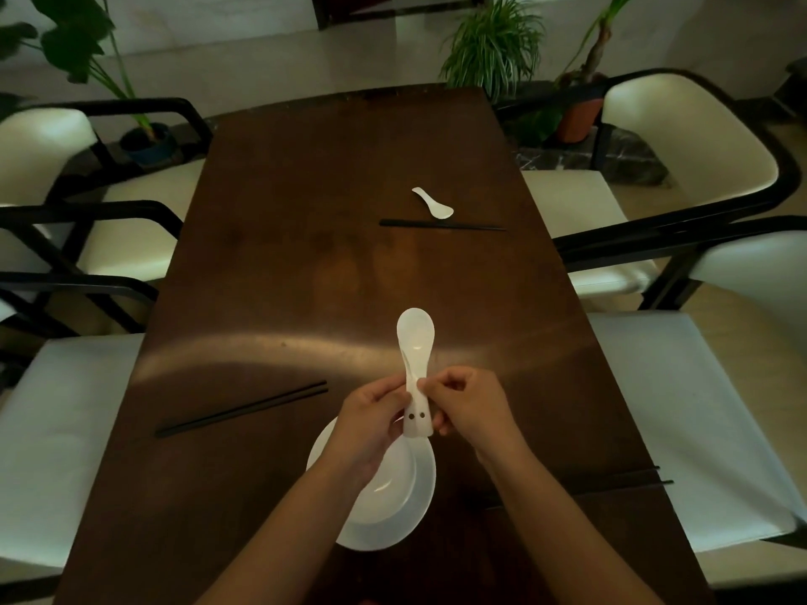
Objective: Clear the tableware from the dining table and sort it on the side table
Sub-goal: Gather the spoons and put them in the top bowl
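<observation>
- Head view, looking down the long dark wooden table (pixel 305 211); both of my forearms come up from the bottom edge and meet near the middle.
- Left hand (pixel 371 425): fingers curled, pinching the handle of the white spoons (pixel 415 364) from the left side, wrist bent slightly inward.
- Right hand (pixel 469 410): knuckles up, thumb and forefinger pinching the same handle from the right — both grips clamped on it, fingertips almost touching across the handle.
- It looks like two spoons nested one in the other; two dark dots show near the handle end. Bowls point away from me, held in the air above the tabletop.
- Directly under the hands, white bowls (pixel 406 495) sit stacked on the near part of the table; how many are in the stack I cannot tell.
- Black chopsticks (pixel 242 410) lie at a slant to the left of the bowls, well apart from them.
- Farther up the table — a small white spoon (pixel 434 203) lying just beside a second chopstick pair (pixel 441 225).
- Third chopstick pair (pixel 637 478) at the right edge, near my right forearm.
- Cream-cushioned chairs (pixel 681 137) line both sides; potted plants (pixel 493 45) stand beyond the far end.
</observation>
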A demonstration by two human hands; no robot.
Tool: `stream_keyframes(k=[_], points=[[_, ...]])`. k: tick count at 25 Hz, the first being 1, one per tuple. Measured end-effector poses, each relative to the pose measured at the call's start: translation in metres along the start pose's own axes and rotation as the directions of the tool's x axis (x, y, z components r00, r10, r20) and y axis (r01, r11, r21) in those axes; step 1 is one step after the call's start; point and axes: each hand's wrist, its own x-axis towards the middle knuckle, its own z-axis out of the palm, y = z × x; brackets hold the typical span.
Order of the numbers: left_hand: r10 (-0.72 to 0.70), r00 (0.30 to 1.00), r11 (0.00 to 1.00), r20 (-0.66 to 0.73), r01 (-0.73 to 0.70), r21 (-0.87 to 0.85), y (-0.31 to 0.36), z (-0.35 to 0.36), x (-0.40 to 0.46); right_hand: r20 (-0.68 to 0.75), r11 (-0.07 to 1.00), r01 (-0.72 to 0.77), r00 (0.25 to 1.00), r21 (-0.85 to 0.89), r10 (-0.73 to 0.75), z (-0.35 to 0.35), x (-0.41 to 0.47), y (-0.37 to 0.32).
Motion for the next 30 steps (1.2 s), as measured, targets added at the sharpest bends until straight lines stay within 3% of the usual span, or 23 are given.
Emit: stream_keyframes(k=[5, 9, 14, 17, 19, 25, 28, 30], points=[[-0.015, 0.995, 0.998, 0.094, 0.022, -0.066, 0.002, -0.004, -0.006, -0.022, 0.998, 0.04, 0.999, -0.047, -0.041, 0.002, 0.006, 0.006], [0.01, 0.999, 1.0, 0.037, -0.01, 0.004, -0.002, -0.003, -0.007, 0.002, 0.995, 0.055, 0.998, -0.08, -0.055, 0.01, 0.007, 0.01], [-0.015, 0.997, 0.999, 0.071, 0.017, -0.033, 0.001, -0.014, -0.007, -0.16, 0.997, 0.069, 0.984, -0.041, -0.074, -0.006, 0.027, 0.0], [-0.045, 0.987, 0.999, 0.154, 0.046, -0.005, 0.006, -0.018, -0.006, -0.057, 0.992, 0.123, 0.991, -0.022, -0.124, -0.017, 0.045, -0.014], [-0.072, 0.982, 0.997, 0.175, 0.068, 0.029, 0.013, -0.019, -0.001, -0.061, 0.988, 0.132, 0.989, -0.074, -0.136, -0.019, 0.056, -0.018], [-0.074, 0.99, 0.989, 0.117, 0.058, 0.133, 0.056, -0.011, 0.047, -0.072, 0.979, 0.192, 0.978, -0.069, -0.197, -0.031, 0.103, -0.046], [-0.052, 0.995, 0.998, 0.085, 0.05, 0.036, 0.07, -0.005, 0.082, -0.008, 0.983, 0.179, 0.984, -0.045, -0.179, -0.043, 0.144, -0.066], [-0.072, 0.997, 0.996, 0.041, 0.074, -0.052, 0.079, -0.003, 0.108, -0.044, 0.993, 0.115, 0.992, 0.007, -0.115, -0.054, 0.182, -0.074]])
